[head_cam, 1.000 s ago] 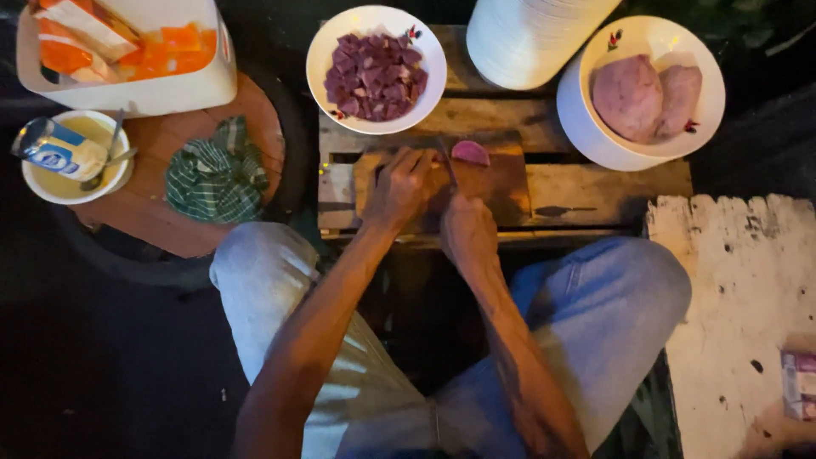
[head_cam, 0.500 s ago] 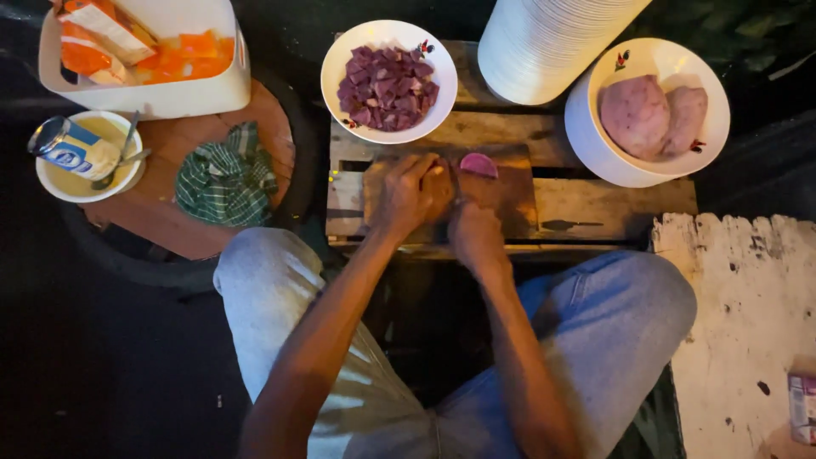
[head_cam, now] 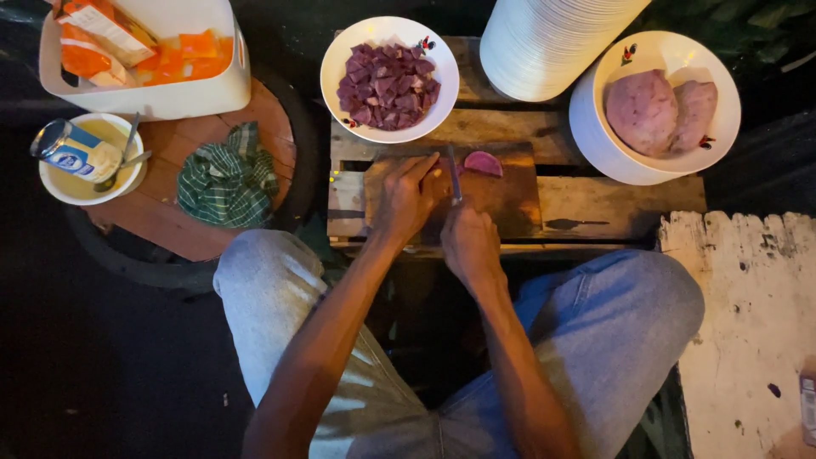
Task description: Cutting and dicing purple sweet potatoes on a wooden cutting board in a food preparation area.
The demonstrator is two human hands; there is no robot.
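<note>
The right hand (head_cam: 469,242) is clamped on a knife (head_cam: 455,174), blade down on the board (head_cam: 510,200); the left hand (head_cam: 406,200), fingers curled together, steadies the purple piece (head_cam: 483,162) for cutting.

Bare cutting board (head_cam: 510,200) right of the knife (head_cam: 455,174); bowl of purple cubes (head_cam: 389,78) and plate stack (head_cam: 552,42) close behind.

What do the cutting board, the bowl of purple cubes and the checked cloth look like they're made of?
Cutting board: seemingly wood, dark and matt, with worn patches. Bowl of purple cubes: probably glazed ceramic or enamel, since its white rim is smooth and carries small painted motifs; which one cannot be told. Checked cloth: woven fabric, green and white, lying soft and crumpled in folds.
</note>
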